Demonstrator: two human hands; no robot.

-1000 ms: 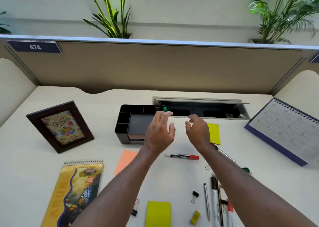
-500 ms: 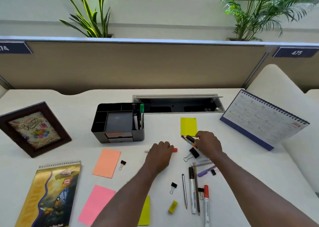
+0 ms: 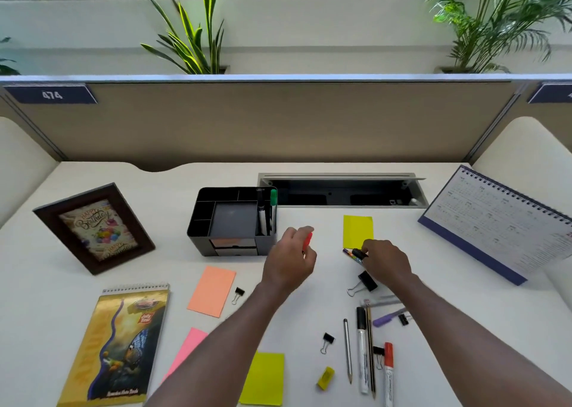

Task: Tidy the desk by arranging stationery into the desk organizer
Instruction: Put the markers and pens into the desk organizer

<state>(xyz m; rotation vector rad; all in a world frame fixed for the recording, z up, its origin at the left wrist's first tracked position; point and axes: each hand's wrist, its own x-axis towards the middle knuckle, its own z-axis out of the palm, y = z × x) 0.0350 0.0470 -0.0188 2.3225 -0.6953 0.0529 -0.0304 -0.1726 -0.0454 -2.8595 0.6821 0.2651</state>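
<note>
Left hand: the left hand point(image 3: 289, 261) curls round a red marker point(image 3: 307, 241), with the cap poking out past the fingers. It holds the marker off the desk point(image 3: 309, 310), just right of the organizer point(image 3: 232, 221), probably to drop it in upright.
Right hand: the right hand point(image 3: 387, 262) pinches thin pens point(image 3: 355, 253) at the near edge of a yellow note point(image 3: 358, 232). A black cap and a striped tip show; I cannot tell how many it holds.
Organizer: a black box that sits behind the left hand. Its tall right slot already holds a black marker point(image 3: 261, 211) and a green marker point(image 3: 273, 197), caps up. The other compartments look empty, and the front drawers are shut.
Left to sort: near the right forearm lie a pencil point(image 3: 348, 351), a white marker point(image 3: 362, 344), a red-capped marker point(image 3: 388, 372) and a purple pen point(image 3: 387, 317), roughly side by side, so easy to gather. Binder clips such as the big one point(image 3: 363, 283), an orange note point(image 3: 212, 290) and a pink note point(image 3: 188, 348) are scattered on the desk.
Progress: early, I judge, with most stationery not yet stowed.
Readable writing: "474" on the partition tag point(image 3: 51, 94) and "Happy Birthday" in the photo frame point(image 3: 93, 228). The notebook point(image 3: 114, 344) has a sticker that seems to say "Jolly Time". The calendar point(image 3: 501, 221) print is too small to read.
</note>
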